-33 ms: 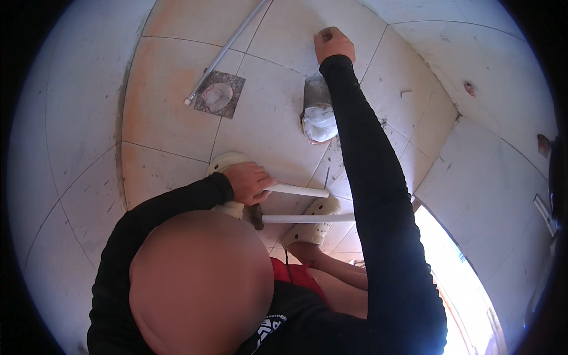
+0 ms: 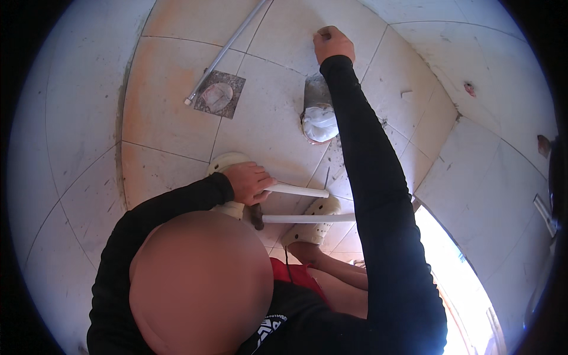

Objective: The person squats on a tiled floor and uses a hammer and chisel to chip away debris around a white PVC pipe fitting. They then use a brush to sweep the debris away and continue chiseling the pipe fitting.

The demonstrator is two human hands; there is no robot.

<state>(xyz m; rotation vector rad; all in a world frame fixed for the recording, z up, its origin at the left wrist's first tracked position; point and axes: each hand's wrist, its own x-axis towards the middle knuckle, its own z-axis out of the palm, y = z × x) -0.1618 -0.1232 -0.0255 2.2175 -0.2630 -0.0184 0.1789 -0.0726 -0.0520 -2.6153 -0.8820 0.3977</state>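
Note:
My left hand [image 2: 249, 183] is closed around one end of a white plastic pipe [image 2: 299, 190], low over the floor between my clogs. A second white pipe [image 2: 310, 219] runs beside it, partly behind my right sleeve. Below the left fingers shows a dark brown piece [image 2: 257, 217] whose kind I cannot make out. My right hand [image 2: 335, 45] reaches far ahead, fingers curled in a fist near the floor tiles; whatever it may hold is hidden. Next to that forearm stands a grey pipe stub [image 2: 316, 90] with white plastic sheeting [image 2: 320, 123] at its near end.
A thin metal rod [image 2: 228, 48] lies on the tiled floor [image 2: 171, 65]. Its end rests by a dark square patch [image 2: 219, 94] with a pale round centre. Cream clogs [image 2: 322, 208] are on my feet. Tiled walls [image 2: 491, 195] enclose both sides; a bright opening [image 2: 449, 266] is at right.

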